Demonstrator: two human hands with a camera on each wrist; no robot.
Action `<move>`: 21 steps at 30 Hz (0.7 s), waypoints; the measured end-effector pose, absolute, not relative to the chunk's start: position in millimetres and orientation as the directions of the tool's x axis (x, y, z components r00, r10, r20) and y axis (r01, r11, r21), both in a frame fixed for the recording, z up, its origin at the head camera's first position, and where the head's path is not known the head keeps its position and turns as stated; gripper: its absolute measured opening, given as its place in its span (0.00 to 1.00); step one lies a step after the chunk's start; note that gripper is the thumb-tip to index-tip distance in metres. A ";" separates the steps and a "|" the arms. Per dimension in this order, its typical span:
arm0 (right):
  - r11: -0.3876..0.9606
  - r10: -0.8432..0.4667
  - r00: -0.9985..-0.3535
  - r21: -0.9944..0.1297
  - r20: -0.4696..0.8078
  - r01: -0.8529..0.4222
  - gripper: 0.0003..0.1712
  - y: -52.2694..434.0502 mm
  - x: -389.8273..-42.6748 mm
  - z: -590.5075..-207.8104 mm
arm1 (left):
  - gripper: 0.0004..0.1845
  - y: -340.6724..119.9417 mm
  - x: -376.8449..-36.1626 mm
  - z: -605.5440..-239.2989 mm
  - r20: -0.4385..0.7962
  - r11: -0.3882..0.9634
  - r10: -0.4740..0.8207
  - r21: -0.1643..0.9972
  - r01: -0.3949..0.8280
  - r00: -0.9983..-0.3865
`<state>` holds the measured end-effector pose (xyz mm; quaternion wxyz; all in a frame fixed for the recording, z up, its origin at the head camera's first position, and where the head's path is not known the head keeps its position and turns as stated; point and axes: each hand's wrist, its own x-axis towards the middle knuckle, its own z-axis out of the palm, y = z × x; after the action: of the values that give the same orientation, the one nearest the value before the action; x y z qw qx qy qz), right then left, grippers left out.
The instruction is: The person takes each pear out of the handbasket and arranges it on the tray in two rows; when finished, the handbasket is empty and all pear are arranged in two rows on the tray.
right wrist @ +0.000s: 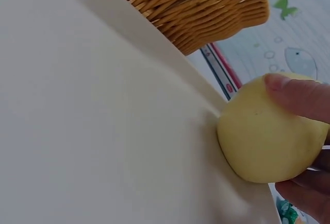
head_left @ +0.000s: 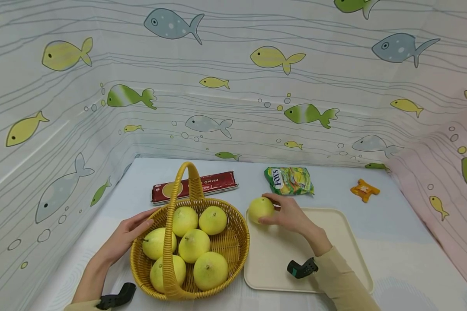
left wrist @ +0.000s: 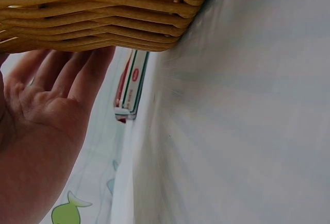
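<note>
A round yellow-green pear (head_left: 261,210) stands at the far left corner of a cream tray (head_left: 284,263). My right hand (head_left: 288,212) grips this pear (right wrist: 270,131), thumb on one side and fingers on the other. Left of the tray is a yellow wicker basket (head_left: 239,248) with a tall arched handle, holding several similar pears (head_left: 194,245). My left hand (head_left: 126,235) rests against the basket's left side, near the rim. In the left wrist view, the fingers (left wrist: 85,80) extend straight along the woven wall (left wrist: 113,23), their tips hidden behind it.
Behind the basket lies a long red biscuit packet (head_left: 219,181). A green Fox's sweets bag (head_left: 289,180) is beyond the tray, and a small orange packet (head_left: 364,190) lies at the far right. Fish-patterned walls (head_left: 249,99) enclose the white table (head_left: 404,233) at the back and sides.
</note>
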<state>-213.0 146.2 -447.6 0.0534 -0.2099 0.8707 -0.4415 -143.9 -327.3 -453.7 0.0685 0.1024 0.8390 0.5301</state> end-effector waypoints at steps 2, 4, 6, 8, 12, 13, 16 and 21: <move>0.521 -0.423 -0.902 -0.791 0.090 -0.323 0.47 147.2 -212.4 -446.3 | 0.24 -327.0 -143.6 -454.2 -0.007 0.414 0.245 0.905 0.098 -0.970; 0.506 -0.429 -0.898 -0.799 0.093 -0.325 0.48 148.7 -211.6 -443.5 | 0.24 -326.8 -143.2 -454.5 -0.009 0.409 0.244 0.907 0.094 -0.970; 0.488 -0.429 -0.897 -0.809 0.102 -0.326 0.48 150.6 -210.4 -439.9 | 0.25 -327.0 -143.0 -455.0 -0.007 0.407 0.247 0.908 0.098 -0.969; 0.463 -0.416 -0.901 -0.825 0.122 -0.325 0.47 152.5 -209.3 -434.7 | 0.25 -327.1 -143.1 -455.0 -0.004 0.404 0.249 0.909 0.100 -0.969; 0.420 -0.389 -0.906 -0.843 0.167 -0.336 0.45 155.6 -208.3 -427.3 | 0.24 -328.5 -144.4 -455.1 0.008 0.387 0.258 0.915 0.111 -0.966; 0.410 -0.383 -0.907 -0.847 0.177 -0.338 0.44 156.2 -208.3 -426.0 | 0.24 -328.8 -144.7 -455.1 0.013 0.382 0.263 0.917 0.116 -0.965; 0.385 -0.373 -0.907 -0.857 0.196 -0.343 0.43 156.8 -207.3 -422.6 | 0.25 -329.6 -145.4 -455.3 0.021 0.376 0.271 0.918 0.125 -0.962; 0.367 -0.358 -0.907 -0.859 0.223 -0.356 0.42 155.2 -203.9 -416.2 | 0.24 -329.7 -145.8 -456.4 0.019 0.380 0.264 0.917 0.122 -0.964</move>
<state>-203.9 155.2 -416.2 0.0007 -0.2158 0.8267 -0.5196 -145.8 -329.7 -456.4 0.0649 0.1165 0.8283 0.5442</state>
